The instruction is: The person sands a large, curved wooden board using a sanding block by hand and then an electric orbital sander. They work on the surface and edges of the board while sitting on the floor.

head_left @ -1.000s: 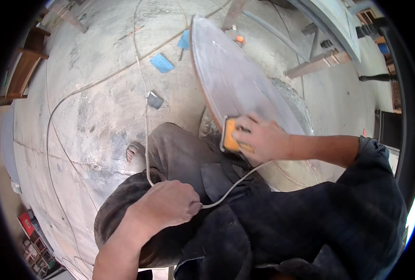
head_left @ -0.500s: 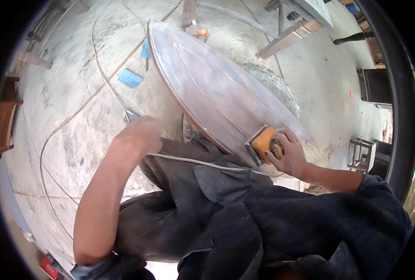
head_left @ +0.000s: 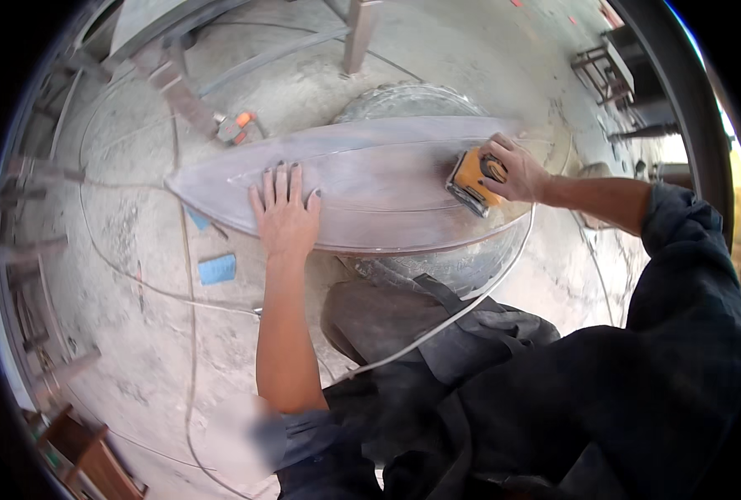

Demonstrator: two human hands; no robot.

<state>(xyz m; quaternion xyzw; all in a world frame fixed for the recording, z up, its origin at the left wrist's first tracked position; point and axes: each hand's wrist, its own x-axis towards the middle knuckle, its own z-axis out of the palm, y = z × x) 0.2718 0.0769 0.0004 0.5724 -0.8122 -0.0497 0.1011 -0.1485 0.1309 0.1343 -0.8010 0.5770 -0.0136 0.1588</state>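
A long, leaf-shaped board with a pale, dusty face and grooved lines lies crosswise before me, its pointed end to the left. My left hand rests flat on its left half, fingers spread. Toward the right end, my right hand grips a yellow and black power sander from above. The sander sits on the board's surface, its pad side slightly tilted in view. A pale cord loops from near the sander down across my lap.
Beneath the board is a round, dusty support. An orange and grey tool lies beyond its tip. Blue sandpaper-like sheets and cords lie on the floor. Wooden furniture legs stand at the far side; a stool at the far right.
My left hand has come from beside my lap onto the board and flattened there. The view has turned, so the board now lies crosswise. My right hand still holds the sander.
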